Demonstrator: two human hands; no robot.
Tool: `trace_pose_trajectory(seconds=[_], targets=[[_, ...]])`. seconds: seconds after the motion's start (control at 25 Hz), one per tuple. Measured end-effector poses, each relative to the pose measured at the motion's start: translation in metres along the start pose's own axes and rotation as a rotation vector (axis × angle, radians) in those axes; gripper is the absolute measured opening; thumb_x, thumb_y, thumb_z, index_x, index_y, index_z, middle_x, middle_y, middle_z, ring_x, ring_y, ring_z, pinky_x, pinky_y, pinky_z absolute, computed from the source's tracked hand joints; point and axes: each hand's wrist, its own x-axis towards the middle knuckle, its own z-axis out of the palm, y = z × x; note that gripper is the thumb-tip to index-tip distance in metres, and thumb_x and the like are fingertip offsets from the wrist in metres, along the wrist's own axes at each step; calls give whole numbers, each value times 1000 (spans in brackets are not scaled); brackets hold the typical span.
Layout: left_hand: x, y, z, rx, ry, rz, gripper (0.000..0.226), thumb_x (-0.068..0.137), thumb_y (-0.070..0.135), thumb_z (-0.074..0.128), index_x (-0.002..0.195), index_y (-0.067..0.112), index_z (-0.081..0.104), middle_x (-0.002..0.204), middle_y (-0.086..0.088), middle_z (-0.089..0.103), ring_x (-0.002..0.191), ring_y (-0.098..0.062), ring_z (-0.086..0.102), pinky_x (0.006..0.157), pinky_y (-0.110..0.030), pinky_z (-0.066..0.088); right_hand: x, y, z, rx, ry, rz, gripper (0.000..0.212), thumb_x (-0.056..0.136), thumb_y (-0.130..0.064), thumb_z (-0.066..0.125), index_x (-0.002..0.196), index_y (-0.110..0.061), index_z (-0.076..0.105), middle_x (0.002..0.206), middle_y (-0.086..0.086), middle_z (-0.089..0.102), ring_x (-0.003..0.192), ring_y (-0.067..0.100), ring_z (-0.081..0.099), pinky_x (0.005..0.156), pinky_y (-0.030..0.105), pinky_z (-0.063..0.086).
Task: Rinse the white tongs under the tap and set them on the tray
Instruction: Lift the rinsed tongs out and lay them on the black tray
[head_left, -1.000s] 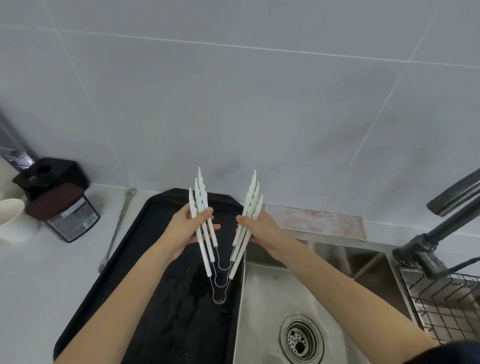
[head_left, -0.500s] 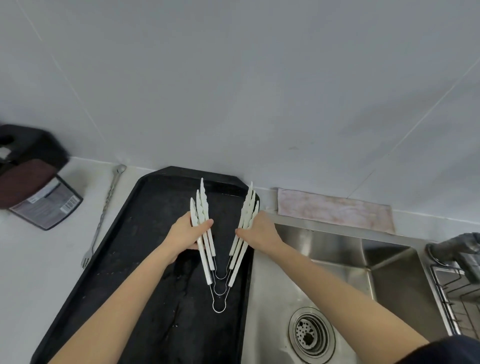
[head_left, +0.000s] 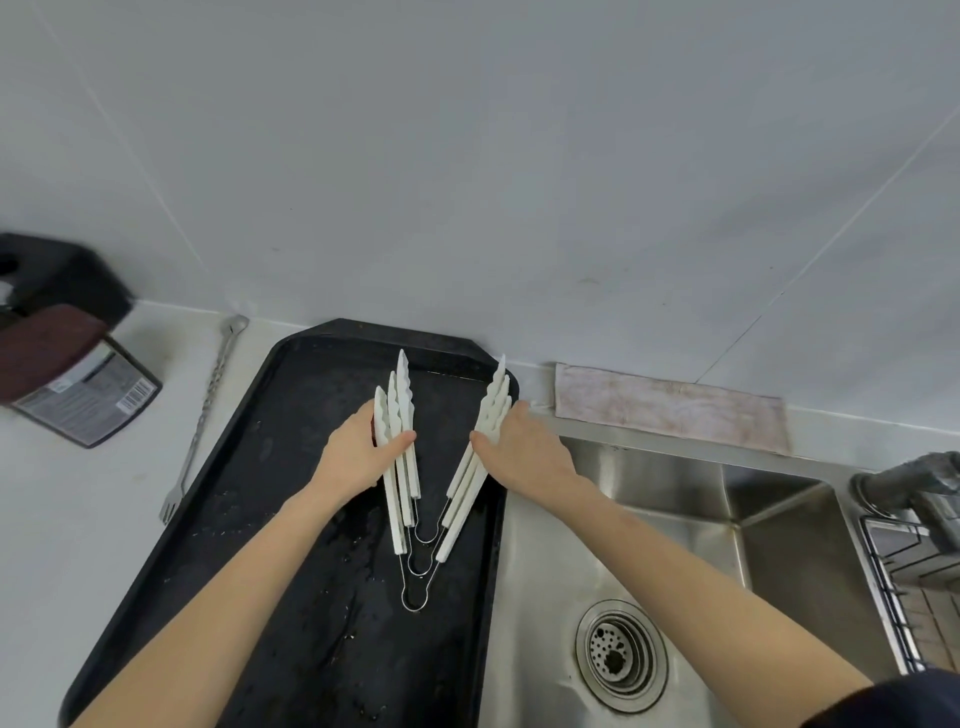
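Observation:
Three white tongs (head_left: 402, 499) with wire loop ends are nested in a V over the black tray (head_left: 291, 561), their tips pointing toward the wall. My left hand (head_left: 358, 457) grips the left arms of the stack. My right hand (head_left: 524, 452) holds the right arms at the tray's right rim. The tongs sit low over the wet tray surface; whether they touch it I cannot tell. The dark tap (head_left: 904, 483) shows only at the far right edge.
A steel sink (head_left: 649, 545) with a drain (head_left: 621, 654) lies right of the tray. A wire rack (head_left: 904, 582) sits at the far right. A long metal fork (head_left: 202, 421) lies left of the tray, beside a dark labelled container (head_left: 78, 379). A pinkish cloth (head_left: 670, 410) lies along the wall.
Both hands have lowered the tongs from above the tray's edge down toward the tray surface and slightly left. My view has tilted down and left, pushing the tap to the frame's edge.

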Motion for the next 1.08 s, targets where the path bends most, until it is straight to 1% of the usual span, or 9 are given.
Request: trace_pose_trajectory(seconds=[0.08, 0.2, 0.28, 0.36, 0.48, 0.56, 0.6, 0.8, 1.08], targets=[[-2, -3, 0, 13, 30, 39, 48, 87, 28, 59, 131, 17, 43, 104, -1, 57, 102, -25, 59, 82, -41, 52, -2, 2, -4, -66, 46, -19, 43, 95, -34, 40, 122, -1, 39, 114, 16, 61, 105, 33, 59, 74, 35, 41], [-4, -8, 0, 105, 23, 23, 68, 87, 33, 58, 145, 15, 26, 129, -11, 46, 111, -28, 55, 92, -37, 45, -5, 6, -3, -143, 112, -76, 46, 95, -31, 37, 133, -5, 35, 121, 14, 57, 111, 32, 56, 77, 36, 43], [-7, -10, 3, 173, 14, 47, 77, 89, 34, 56, 149, 13, 13, 147, -12, 29, 126, -29, 44, 102, -38, 39, -5, 9, 3, -158, 139, -172, 56, 95, -32, 39, 144, -8, 25, 141, 13, 41, 126, 29, 44, 95, 39, 42], [-12, -12, 6, 283, 26, 133, 79, 90, 40, 51, 150, 12, 9, 155, -12, 16, 139, -31, 25, 111, -42, 28, -5, 12, 13, -206, 129, -280, 66, 95, -37, 39, 151, -14, 11, 158, 8, 16, 144, 26, 21, 114, 40, 24], [-15, -20, 13, 512, 57, 280, 89, 81, 72, 14, 149, 16, 11, 159, -13, 10, 145, -34, 12, 116, -47, 17, 1, 17, 24, -333, 95, -352, 73, 95, -48, 34, 152, -20, -2, 161, 2, -12, 149, 20, -8, 120, 41, -2], [-12, -29, 18, 579, 61, 324, 103, 69, 78, -14, 148, 17, 10, 159, -10, 7, 147, -32, 7, 117, -48, 9, 6, 21, 30, -402, 87, -355, 73, 95, -52, 28, 152, -19, -4, 160, 3, -17, 149, 19, -12, 119, 41, -7], [-12, -32, 19, 591, 54, 321, 102, 69, 76, -17, 148, 18, 9, 159, -8, 5, 147, -31, 5, 117, -48, 6, 6, 23, 33, -422, 84, -358, 73, 94, -54, 23, 152, -18, -4, 160, 3, -18, 148, 19, -13, 119, 41, -7], [-18, -38, 25, 601, 111, 327, 72, 84, 46, 7, 147, 14, 19, 157, -13, 13, 145, -34, 13, 115, -52, 11, 1, 29, 49, -413, 95, -380, 86, 75, -61, -2, 152, -22, -3, 160, 3, -15, 136, 14, -29, 118, 41, -9], [-19, -36, 23, 622, 78, 300, 81, 77, 53, -3, 149, 16, 6, 159, -9, 0, 147, -31, -1, 117, -49, 1, 3, 28, 47, -414, 82, -389, 90, 72, -63, -6, 151, -22, -4, 160, 3, -15, 140, 13, -26, 118, 40, -9]])
